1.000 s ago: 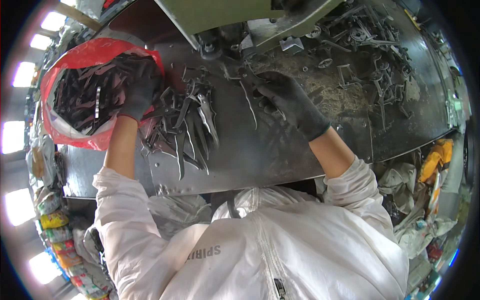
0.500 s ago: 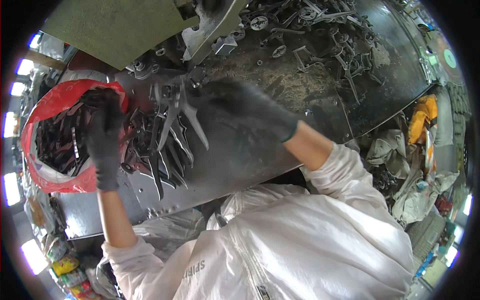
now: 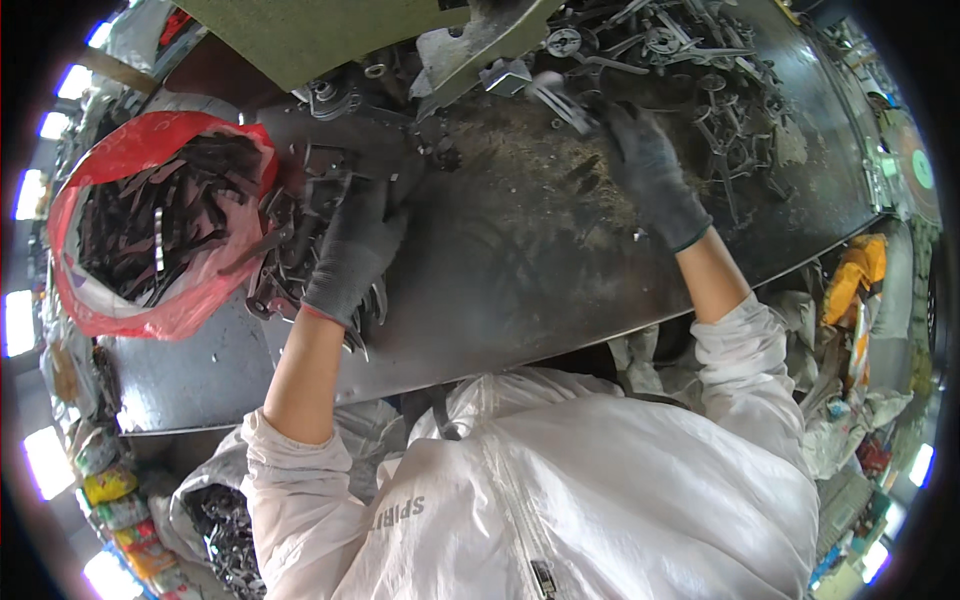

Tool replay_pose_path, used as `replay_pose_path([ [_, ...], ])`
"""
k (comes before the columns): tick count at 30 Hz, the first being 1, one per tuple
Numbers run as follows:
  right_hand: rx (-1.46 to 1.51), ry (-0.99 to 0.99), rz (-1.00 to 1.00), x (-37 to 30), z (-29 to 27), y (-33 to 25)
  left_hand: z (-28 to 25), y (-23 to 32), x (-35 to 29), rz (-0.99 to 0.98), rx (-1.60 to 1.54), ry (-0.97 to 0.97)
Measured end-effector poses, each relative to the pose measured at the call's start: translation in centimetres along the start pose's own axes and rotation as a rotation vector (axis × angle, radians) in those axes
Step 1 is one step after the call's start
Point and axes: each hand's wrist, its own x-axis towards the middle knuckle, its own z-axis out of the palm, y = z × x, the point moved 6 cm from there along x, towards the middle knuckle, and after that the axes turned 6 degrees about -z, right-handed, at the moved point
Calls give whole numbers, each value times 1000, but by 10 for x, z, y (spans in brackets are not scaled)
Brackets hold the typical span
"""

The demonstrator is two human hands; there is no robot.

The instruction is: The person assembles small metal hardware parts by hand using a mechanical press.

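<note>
Metal piece (image 3: 558, 101), slim, silver, likely stiff, light: hold mid-length. Grey-gloved right hand (image 3: 648, 172) apparently grasps it; grey-gloved left hand's (image 3: 358, 245) fingers: cannot tell.

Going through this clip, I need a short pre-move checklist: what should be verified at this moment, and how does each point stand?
1. Left hand has a secure hold: cannot tell; it is over the heaped metal parts, its fingertips unclear.
2. Right hand grips the blurred metal piece at its fingertips: cannot tell.
3. Gloves on both hands: ok.
4. White sleeves clear of loose parts: ok, both end well back from the wrists.
5. Red bag open at the top: ok, dark pieces show inside.
6. Left fingers safely clear of the green machine: cannot tell from this angle.
</note>
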Motion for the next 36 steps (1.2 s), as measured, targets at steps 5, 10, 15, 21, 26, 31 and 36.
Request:
replay_pose_path([
  [5, 816, 23, 283, 38, 28, -88, -27, -25, -11, -541, -277, -240],
  [10, 1688, -88, 802, 50, 41, -125, -23, 17, 2, -436, -925, -193],
  [15, 1704, -214, 679, 58, 45, -158, -12, 8, 19, -380, -835, -206],
  [21, 1507, -237, 453, 69, 49, -150, -28, 23, 30, -185, -644, -131],
  [26, 1387, -211, 521, 64, 54, -151, -14, 10, 27, -356, -550, -129],
  [31, 1313, -282, 503, 66, 44, -157, -2, -11, 24, -367, -638, -86],
  [36, 1429, -248, 551, 67, 37, -157, -18, 10, 23, -400, -678, -133],
])
